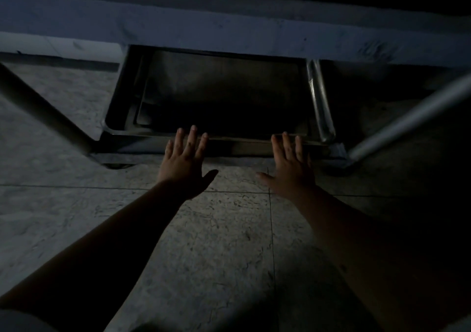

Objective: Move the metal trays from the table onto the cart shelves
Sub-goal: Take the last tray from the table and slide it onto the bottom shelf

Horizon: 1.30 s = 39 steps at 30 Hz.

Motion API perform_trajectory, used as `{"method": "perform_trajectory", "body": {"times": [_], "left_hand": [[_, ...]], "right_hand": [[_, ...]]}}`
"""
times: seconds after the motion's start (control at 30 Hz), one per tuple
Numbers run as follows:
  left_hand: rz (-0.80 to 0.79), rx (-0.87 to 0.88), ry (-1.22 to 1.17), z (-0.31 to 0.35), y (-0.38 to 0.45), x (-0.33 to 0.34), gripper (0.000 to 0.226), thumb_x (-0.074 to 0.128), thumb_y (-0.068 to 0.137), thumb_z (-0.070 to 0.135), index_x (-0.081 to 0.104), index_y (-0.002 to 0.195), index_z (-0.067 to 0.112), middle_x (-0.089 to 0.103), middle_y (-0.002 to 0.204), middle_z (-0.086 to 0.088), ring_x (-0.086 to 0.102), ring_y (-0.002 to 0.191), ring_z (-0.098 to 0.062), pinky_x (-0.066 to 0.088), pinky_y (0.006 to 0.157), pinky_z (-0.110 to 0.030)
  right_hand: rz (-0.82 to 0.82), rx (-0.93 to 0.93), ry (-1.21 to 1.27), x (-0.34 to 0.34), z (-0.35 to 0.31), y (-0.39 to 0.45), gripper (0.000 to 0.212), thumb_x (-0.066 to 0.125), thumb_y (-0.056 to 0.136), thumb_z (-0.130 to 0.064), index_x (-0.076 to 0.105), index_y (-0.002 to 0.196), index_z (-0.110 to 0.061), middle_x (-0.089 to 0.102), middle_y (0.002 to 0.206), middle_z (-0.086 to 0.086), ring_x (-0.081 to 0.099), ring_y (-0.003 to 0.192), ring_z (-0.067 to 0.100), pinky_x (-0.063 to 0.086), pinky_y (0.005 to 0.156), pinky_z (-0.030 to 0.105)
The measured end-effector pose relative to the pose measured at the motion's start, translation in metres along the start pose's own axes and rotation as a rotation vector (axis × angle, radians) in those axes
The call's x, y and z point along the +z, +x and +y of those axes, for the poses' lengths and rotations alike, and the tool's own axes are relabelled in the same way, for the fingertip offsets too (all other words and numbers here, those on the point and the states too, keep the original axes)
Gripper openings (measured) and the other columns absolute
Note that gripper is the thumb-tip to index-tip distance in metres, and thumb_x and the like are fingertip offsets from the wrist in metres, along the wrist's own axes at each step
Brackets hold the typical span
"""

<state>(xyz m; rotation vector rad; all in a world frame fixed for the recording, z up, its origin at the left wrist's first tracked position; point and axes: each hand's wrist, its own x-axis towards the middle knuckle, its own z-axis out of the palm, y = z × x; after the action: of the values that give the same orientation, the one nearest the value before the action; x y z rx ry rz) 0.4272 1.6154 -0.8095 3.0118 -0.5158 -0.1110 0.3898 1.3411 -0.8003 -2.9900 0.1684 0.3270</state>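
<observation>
In dim light a dark metal tray [219,89] lies flat on the cart's bottom shelf [114,122], under the upper shelf edge [229,33]. My left hand [184,160] and my right hand [290,163] are stretched out flat, fingers spread, palms down. Their fingertips reach the near rim of the tray and shelf. Neither hand holds anything. Whether the fingertips touch the rim is too dark to tell.
Two round cart legs slant outward, one at the left [43,107] and one at the right [407,112]. A shiny upright post [321,102] stands at the tray's right end. Tiled floor [216,242] fills the foreground. A caster shows near the cart's left corner [119,164].
</observation>
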Motion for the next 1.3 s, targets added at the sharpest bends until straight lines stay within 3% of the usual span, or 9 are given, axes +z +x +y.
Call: {"method": "perform_trajectory", "body": {"times": [0.2, 0.37, 0.47, 0.57, 0.67, 0.83, 0.97, 1.07, 1.3], "left_hand": [[-0.034, -0.027, 0.031, 0.003, 0.0, 0.0, 0.104, 0.035, 0.077, 0.08, -0.016, 0.151, 0.028, -0.017, 0.163, -0.007, -0.019, 0.147, -0.033, -0.001, 0.116, -0.058], [-0.154, -0.113, -0.016, 0.024, -0.009, -0.043, 0.117, 0.036, 0.063, 0.092, -0.026, 0.146, 0.038, -0.037, 0.154, -0.005, -0.024, 0.145, -0.032, 0.003, 0.104, -0.077], [-0.268, -0.099, -0.022, 0.045, -0.043, -0.093, 0.109, 0.02, 0.06, 0.098, -0.024, 0.144, 0.045, -0.032, 0.157, -0.001, -0.022, 0.146, -0.028, 0.0, 0.104, -0.077], [-0.38, -0.159, -0.024, 0.063, -0.081, -0.164, 0.106, 0.004, 0.061, 0.098, -0.015, 0.148, 0.041, -0.019, 0.162, -0.002, -0.016, 0.148, -0.024, -0.004, 0.106, -0.074], [-0.469, -0.178, -0.035, 0.082, -0.117, -0.259, 0.112, 0.001, 0.057, 0.099, -0.011, 0.15, 0.037, -0.017, 0.162, -0.003, -0.013, 0.149, -0.025, -0.001, 0.108, -0.074], [-0.54, -0.175, -0.014, 0.112, -0.188, -0.453, 0.119, 0.001, 0.052, 0.1, -0.009, 0.152, 0.034, -0.015, 0.163, -0.004, -0.011, 0.149, -0.024, 0.003, 0.11, -0.071], [-0.471, -0.197, 0.004, 0.136, -0.238, -0.601, 0.119, 0.0, 0.055, 0.099, -0.003, 0.153, 0.032, -0.009, 0.164, -0.004, -0.007, 0.15, -0.025, 0.007, 0.112, -0.069], [-0.383, -0.184, 0.021, 0.153, -0.267, -0.689, 0.114, 0.007, 0.061, 0.097, 0.005, 0.154, 0.03, -0.004, 0.165, -0.004, -0.003, 0.151, -0.025, 0.009, 0.114, -0.067], [-0.231, -0.144, 0.031, 0.152, -0.295, -0.786, 0.106, 0.021, 0.069, 0.093, -0.003, 0.154, 0.033, -0.01, 0.164, -0.004, -0.007, 0.151, -0.024, 0.009, 0.116, -0.062]], "right_hand": [[-0.023, 0.014, -0.033, -0.001, -0.001, -0.001, 0.114, 0.045, 0.065, -0.084, -0.025, 0.143, -0.038, -0.026, 0.157, -0.007, -0.027, 0.143, 0.026, 0.008, 0.113, 0.061], [-0.213, 0.033, -0.062, -0.044, -0.006, -0.004, 0.12, 0.048, 0.06, -0.088, -0.018, 0.145, -0.036, -0.026, 0.157, -0.008, -0.023, 0.144, 0.027, 0.003, 0.112, 0.065], [-0.291, 0.076, -0.023, -0.091, -0.011, -0.033, 0.122, 0.043, 0.056, -0.092, -0.011, 0.148, -0.033, -0.016, 0.16, -0.004, -0.013, 0.147, 0.027, 0.008, 0.114, 0.063], [-0.396, 0.066, 0.007, -0.156, -0.024, -0.084, 0.121, 0.035, 0.054, -0.095, -0.005, 0.149, -0.033, -0.007, 0.162, -0.003, -0.009, 0.148, 0.025, 0.009, 0.115, 0.059], [-0.437, 0.066, 0.051, -0.24, -0.035, -0.141, 0.119, 0.027, 0.052, -0.098, -0.009, 0.148, -0.037, -0.011, 0.161, -0.004, -0.009, 0.148, 0.026, 0.005, 0.115, 0.056], [-0.501, -0.008, -0.01, -0.414, -0.053, -0.233, 0.117, 0.034, 0.056, -0.095, -0.006, 0.149, -0.037, -0.009, 0.162, -0.003, -0.008, 0.148, 0.025, 0.004, 0.116, 0.056], [-0.415, -0.099, 0.008, -0.558, -0.066, -0.294, 0.118, 0.035, 0.055, -0.095, 0.002, 0.15, -0.033, -0.001, 0.162, -0.001, -0.001, 0.148, 0.024, 0.012, 0.116, 0.054], [-0.397, -0.153, -0.003, -0.641, -0.077, -0.334, 0.122, 0.034, 0.053, -0.096, -0.001, 0.15, -0.032, -0.005, 0.162, -0.001, -0.001, 0.148, 0.024, 0.012, 0.115, 0.051], [-0.24, -0.193, -0.041, -0.727, -0.104, -0.375, 0.126, 0.032, 0.049, -0.098, -0.005, 0.15, -0.032, -0.006, 0.162, 0.0, -0.001, 0.148, 0.027, 0.014, 0.114, 0.058]]}}
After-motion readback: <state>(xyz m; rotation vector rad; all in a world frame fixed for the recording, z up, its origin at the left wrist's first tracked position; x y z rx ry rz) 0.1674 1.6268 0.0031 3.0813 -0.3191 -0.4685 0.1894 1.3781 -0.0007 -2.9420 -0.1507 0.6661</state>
